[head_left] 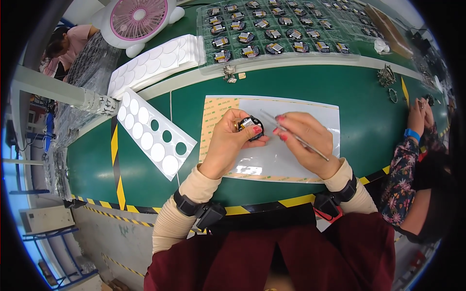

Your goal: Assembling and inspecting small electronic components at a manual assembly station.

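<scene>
Our left hand (pixel 227 141) grasps a small round black part (pixel 251 127) with its fingertips, just above a clear sheet (pixel 286 104) that lies in the middle of the tabletop (pixel 369 116). Our right hand (pixel 307 140) pinches thin metal tweezers (pixel 297 137), and their tip comes close to the part from the right.

To the left of the sheet lies a white strip (pixel 154 135) of round stickers; several of its holes are open and show the green under it. Behind it we see a stack of the same white strips (pixel 155 60), and a pink fan (pixel 139 19) stands at the far edge. A clear tray (pixel 276 30) at the back holds rows of the same black parts. A few small metal pieces (pixel 387 75) lie at the far right.

The tabletop is green, with yellow and black tape along its near edge. On the right another person's hands (pixel 420 112), with a blue wristband and a flowered sleeve, work at the same tabletop. A third person (pixel 65 46) sits at the far left, behind stacked clear trays (pixel 90 63). Nothing lies between our hands and the part.
</scene>
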Tool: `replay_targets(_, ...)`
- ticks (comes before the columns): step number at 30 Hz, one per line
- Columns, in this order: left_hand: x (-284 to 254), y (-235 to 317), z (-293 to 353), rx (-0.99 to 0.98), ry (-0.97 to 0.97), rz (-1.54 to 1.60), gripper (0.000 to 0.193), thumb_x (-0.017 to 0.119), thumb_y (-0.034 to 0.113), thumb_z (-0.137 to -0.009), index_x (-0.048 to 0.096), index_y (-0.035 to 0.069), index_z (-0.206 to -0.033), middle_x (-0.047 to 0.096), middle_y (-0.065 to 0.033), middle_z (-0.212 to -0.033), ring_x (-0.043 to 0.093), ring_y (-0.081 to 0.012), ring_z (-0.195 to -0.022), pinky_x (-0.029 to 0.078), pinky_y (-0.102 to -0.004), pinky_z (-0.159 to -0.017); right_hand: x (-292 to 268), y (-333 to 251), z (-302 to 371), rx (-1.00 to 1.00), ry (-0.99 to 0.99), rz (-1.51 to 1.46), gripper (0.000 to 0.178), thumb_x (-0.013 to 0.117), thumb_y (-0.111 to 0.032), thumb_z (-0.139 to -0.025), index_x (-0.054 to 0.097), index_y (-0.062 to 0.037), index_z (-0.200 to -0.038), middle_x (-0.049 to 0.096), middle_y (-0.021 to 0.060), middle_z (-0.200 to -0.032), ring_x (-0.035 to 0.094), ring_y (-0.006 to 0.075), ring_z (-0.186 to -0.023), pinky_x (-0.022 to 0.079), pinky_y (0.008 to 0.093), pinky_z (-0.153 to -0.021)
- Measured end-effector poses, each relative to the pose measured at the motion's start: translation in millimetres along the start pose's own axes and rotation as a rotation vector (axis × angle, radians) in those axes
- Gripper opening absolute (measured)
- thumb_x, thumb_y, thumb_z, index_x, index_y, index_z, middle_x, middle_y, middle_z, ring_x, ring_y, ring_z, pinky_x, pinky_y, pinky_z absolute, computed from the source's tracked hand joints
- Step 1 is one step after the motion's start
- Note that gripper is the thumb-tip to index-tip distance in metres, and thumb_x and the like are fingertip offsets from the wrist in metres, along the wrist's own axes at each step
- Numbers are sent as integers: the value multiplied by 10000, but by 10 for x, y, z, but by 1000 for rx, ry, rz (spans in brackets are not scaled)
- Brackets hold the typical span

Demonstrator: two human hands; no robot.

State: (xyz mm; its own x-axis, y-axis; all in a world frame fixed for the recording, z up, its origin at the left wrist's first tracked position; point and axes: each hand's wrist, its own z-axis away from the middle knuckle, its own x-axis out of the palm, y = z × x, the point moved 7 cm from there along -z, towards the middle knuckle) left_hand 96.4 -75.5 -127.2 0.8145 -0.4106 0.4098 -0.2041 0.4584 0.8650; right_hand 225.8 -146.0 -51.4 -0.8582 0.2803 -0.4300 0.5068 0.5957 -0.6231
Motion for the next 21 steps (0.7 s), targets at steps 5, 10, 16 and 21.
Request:
replay_targets(5,133,123,-89,-29,-6,-166,182,502,-31,-833,454,23,-1000,530,-70,-908,582,-169,-790,549,-307,-693,-497,39,37,150,308,-49,246,508,105,-780,551,68,-1019,548,193,-1004,609,215,-755,509,296,-651)
replay_targets(10,1088,355,-413,-45,-238,-376,236,465,37,-869,471,47,-1105,524,-40,-902,551,-129,-773,526,-280,-698,-915,-198,583,181,687,-351,186,438,72,-832,524,77,-997,523,222,-998,612,263,-729,519,351,-659)
replay_targets(16,2565,-273,-1269,167,-641,-815,277,539,80,-831,514,35,-1103,551,-8,-821,539,-78,-769,475,-226,-633,-1275,-255,1304,273,784,-281,186,465,92,-824,551,61,-986,506,179,-1069,611,235,-830,498,291,-730)
replay_targets(21,3329,-704,-1838,345,-635,-1017,260,585,66,-788,552,32,-1043,556,-30,-785,538,-98,-732,448,-246,-615,-1433,-76,1614,438,812,-270,158,453,52,-842,531,69,-978,503,199,-1032,615,260,-780,515,345,-704)
